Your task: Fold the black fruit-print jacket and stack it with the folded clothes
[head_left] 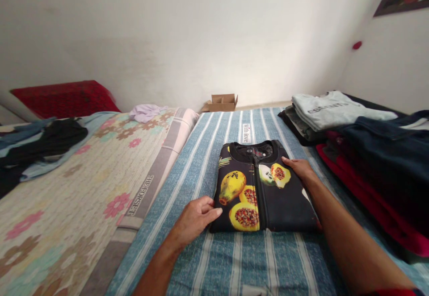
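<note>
A folded black zip jacket [275, 206] printed with yellow papayas lies on the blue striped bed sheet, its collar away from me. At its left edge is my left hand [196, 218], the thumb over the fabric and the fingers closed against the side. My right hand [301, 171] grips the upper right side, with the thumb on top and most of the fingers hidden by the hand and the jacket edge. The jacket lies flat, its zip running down the middle.
Folded clothes [385, 162] are stacked on the right, a grey printed shirt [338, 110] behind them. A cardboard box [223, 103] stands at the wall. Left is a floral-covered bed [87, 198] with dark clothes [50, 142], a lilac cloth [145, 113] and a red cushion-like item [67, 98].
</note>
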### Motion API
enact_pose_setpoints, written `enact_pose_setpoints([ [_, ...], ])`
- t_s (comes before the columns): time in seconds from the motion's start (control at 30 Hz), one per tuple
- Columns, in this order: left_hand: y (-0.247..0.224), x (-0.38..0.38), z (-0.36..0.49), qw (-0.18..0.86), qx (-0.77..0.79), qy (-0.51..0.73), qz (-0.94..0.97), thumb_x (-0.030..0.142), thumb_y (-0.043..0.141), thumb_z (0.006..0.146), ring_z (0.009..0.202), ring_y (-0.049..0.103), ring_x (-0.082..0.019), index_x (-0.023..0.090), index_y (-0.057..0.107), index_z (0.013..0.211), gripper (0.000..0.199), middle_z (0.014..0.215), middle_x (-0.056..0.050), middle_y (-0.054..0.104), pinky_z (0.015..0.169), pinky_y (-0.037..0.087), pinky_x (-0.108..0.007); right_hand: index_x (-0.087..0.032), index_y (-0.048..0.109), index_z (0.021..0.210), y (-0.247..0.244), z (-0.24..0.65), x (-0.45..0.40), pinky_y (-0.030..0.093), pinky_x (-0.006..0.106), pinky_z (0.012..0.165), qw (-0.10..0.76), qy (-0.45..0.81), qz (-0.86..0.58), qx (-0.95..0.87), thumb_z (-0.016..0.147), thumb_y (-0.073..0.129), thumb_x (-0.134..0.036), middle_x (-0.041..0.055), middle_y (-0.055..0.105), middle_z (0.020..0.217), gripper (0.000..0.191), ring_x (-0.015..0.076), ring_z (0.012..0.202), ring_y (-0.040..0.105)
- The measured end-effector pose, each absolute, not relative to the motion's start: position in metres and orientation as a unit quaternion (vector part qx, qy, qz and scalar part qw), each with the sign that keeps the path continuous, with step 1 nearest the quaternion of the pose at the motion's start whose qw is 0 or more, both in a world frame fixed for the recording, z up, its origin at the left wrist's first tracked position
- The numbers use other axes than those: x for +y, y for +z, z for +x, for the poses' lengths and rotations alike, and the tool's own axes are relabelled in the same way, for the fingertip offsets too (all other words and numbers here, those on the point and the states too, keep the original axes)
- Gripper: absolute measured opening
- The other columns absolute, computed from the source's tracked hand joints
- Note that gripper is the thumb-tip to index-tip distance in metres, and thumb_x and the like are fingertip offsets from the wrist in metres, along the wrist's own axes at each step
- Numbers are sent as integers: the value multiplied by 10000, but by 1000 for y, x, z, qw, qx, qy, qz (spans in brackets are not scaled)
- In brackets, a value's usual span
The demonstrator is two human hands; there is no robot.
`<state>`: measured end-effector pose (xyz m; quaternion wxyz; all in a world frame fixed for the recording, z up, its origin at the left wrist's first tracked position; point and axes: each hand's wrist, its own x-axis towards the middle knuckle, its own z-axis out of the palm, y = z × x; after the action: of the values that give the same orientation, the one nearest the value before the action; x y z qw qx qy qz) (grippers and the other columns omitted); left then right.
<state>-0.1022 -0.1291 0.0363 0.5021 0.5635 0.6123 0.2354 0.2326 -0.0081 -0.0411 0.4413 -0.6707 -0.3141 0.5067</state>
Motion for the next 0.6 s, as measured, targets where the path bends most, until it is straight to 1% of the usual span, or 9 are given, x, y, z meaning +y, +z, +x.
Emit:
enact_pose_setpoints([
  [0.13,42,-127,-99,518,604,230,560,569,643,640,618,542,-159,174,570,713,408,643,4,588,517,363,-223,-116,656,706,-39,230,-6,498,266,415,438,513,-677,-296,732,693,-355,71,669,549,243,204,461,631],
  [0.3,38,-121,-96,499,630,246,542,581,655,606,598,566,-174,174,618,756,435,639,-11,641,509,373,-237,-117,648,690,-29,225,-8,494,272,419,450,517,-668,-289,744,680,-366,67,657,538,257,193,443,612],
  [0.37,32,-118,-96,506,633,253,529,580,674,579,632,598,-195,174,632,781,456,685,-29,678,522,394,-246,-108,651,702,-25,223,-10,495,278,432,459,514,-662,-293,759,661,-388,86,669,574,287,197,462,619],
  [0.47,24,-115,-97,527,627,269,506,572,705,546,740,642,-231,177,640,817,483,826,-60,717,571,439,-261,-110,658,746,-22,223,-17,490,259,467,478,503,-648,-313,782,621,-459,100,691,660,352,192,533,638],
  [0.53,22,-114,-96,535,626,279,494,558,725,527,780,649,-241,177,639,823,489,878,-68,719,599,455,-267,-125,655,781,-21,223,-25,468,231,476,494,487,-640,-331,787,598,-497,80,694,693,376,172,564,632],
  [0.6,24,-115,-95,538,629,284,485,548,735,515,749,645,-232,175,634,811,487,854,-65,716,588,451,-264,-145,647,817,-21,224,-37,434,205,473,510,465,-635,-347,787,577,-530,46,685,700,392,147,569,609],
])
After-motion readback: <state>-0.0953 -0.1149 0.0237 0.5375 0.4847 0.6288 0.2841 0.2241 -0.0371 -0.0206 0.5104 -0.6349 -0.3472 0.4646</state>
